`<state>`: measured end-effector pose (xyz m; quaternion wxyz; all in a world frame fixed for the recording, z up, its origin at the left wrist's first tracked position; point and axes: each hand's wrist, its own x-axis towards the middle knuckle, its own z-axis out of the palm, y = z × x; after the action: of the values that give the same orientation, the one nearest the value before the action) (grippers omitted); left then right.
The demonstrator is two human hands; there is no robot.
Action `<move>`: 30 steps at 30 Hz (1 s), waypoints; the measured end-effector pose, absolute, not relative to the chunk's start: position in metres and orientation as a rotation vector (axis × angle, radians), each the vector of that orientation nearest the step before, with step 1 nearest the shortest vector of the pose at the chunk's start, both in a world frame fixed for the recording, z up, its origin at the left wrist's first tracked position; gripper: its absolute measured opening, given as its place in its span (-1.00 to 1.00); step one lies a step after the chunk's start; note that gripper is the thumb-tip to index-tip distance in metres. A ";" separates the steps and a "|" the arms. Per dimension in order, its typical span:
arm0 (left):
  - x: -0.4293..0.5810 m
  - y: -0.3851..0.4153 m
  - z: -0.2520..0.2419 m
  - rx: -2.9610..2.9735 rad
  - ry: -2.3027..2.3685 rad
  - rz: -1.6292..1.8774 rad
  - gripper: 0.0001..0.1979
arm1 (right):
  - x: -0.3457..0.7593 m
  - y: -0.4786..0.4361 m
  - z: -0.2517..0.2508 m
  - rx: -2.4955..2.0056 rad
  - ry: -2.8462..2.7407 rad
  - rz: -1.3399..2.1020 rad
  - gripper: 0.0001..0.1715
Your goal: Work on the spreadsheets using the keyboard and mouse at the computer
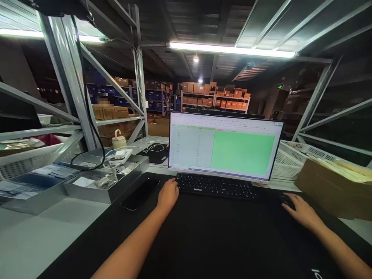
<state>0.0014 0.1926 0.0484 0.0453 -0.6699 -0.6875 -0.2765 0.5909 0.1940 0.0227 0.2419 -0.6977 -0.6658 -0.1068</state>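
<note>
My left hand [168,193] rests at the left end of the black keyboard [216,186], its fingertips on the corner keys and nothing held. On the right, my right hand [302,211] lies over a black computer mouse [286,200], thumb along its near side; the mouse is partly hidden by the fingers. Behind the keyboard stands a monitor [223,147] with a spreadsheet, its right part filled green. A black phone [141,193] lies flat on the black desk mat [221,236], just left of my left hand.
Grey trays [107,190] with papers and small packets stand at the left, near a power strip [119,157] and a cream flask [118,141]. An open cardboard box [331,190] and white baskets [287,161] are at the right. Metal posts frame the desk; boxed shelves stand beyond.
</note>
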 end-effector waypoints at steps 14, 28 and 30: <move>0.027 0.180 0.053 -2.243 -1.869 -0.529 -0.68 | 0.615 0.199 -0.015 -1.748 -1.815 -0.200 -0.31; 0.034 0.177 0.056 -2.238 -1.863 -0.383 -0.63 | 0.620 0.203 -0.021 -1.715 -1.790 -0.196 -0.34; 0.034 0.178 0.056 -2.236 -1.868 -0.368 -0.61 | 0.617 0.203 -0.018 -1.755 -1.770 -0.157 -0.32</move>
<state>0.0339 0.1775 0.0563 0.1024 -0.7574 -0.6327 -0.1246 0.6174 0.2034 -0.0182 0.3164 -0.6665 -0.6724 -0.0596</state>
